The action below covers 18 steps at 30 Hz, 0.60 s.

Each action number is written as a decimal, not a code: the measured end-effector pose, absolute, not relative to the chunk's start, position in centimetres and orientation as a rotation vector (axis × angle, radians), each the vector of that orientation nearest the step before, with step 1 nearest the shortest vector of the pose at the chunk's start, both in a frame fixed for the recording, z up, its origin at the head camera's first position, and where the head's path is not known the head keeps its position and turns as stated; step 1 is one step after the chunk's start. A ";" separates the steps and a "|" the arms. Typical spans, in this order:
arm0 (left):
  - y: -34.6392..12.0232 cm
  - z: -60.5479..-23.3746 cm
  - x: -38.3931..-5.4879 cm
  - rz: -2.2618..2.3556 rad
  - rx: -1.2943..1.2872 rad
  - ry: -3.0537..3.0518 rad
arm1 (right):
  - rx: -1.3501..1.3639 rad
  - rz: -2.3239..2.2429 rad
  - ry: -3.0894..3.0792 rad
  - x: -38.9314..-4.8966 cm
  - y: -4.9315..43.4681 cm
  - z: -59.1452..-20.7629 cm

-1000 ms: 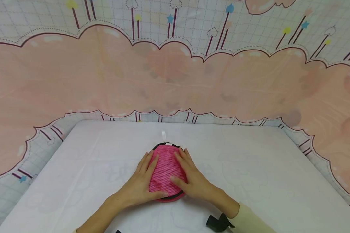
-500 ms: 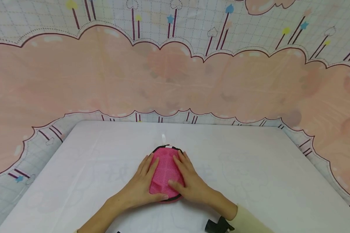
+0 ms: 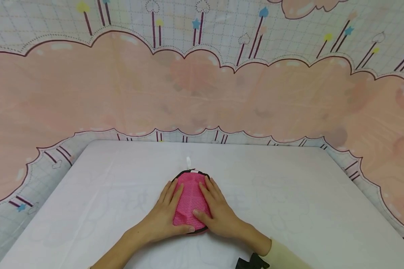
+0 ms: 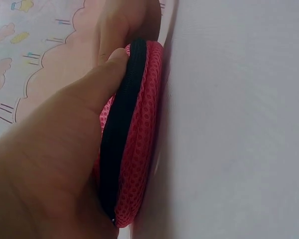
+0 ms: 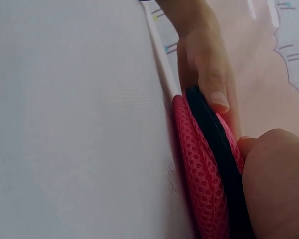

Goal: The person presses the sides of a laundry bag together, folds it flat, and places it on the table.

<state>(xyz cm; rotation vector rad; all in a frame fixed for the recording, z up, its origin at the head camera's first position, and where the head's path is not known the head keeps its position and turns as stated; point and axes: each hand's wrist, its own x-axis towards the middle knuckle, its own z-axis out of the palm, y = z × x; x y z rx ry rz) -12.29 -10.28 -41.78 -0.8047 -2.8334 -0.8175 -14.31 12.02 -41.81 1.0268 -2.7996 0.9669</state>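
A rounded pink mesh zip pouch point(image 3: 190, 198) with black edging lies on the white table. On its left side rests my left hand point(image 3: 163, 216), fingers straight and thumb along the near edge. My right hand point(image 3: 222, 216) lies on the right side, fingers extended over the mesh. In the left wrist view, the black zipper point(image 4: 120, 129) runs along the pouch's side and a small zip end shows at the bottom. The right wrist view shows the pink mesh side point(image 5: 199, 169) against the table, with the left thumb on top. A small white tag point(image 3: 188, 161) shows beyond the far edge.
The white tabletop point(image 3: 289, 194) spreads around the pouch on all sides. Behind it hangs a patterned peach and white cloth point(image 3: 202, 97). A black wrist-worn device point(image 3: 252, 261) is by the right sleeve point(image 3: 282, 254).
The pouch and both hands have shifted slightly toward me. My right hand has also come a little left. Both hands stay on the pouch throughout.
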 end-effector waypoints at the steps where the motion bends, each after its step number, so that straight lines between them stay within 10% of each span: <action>1: -10.3 -41.8 -12.3 -0.813 -0.808 -2.831 | 1.026 0.963 -2.799 -14.3 12.0 -41.8; 18: -10.2 -42.5 -12.4 -0.741 -0.804 -2.811 | 1.024 0.976 -2.798 -14.4 11.9 -42.0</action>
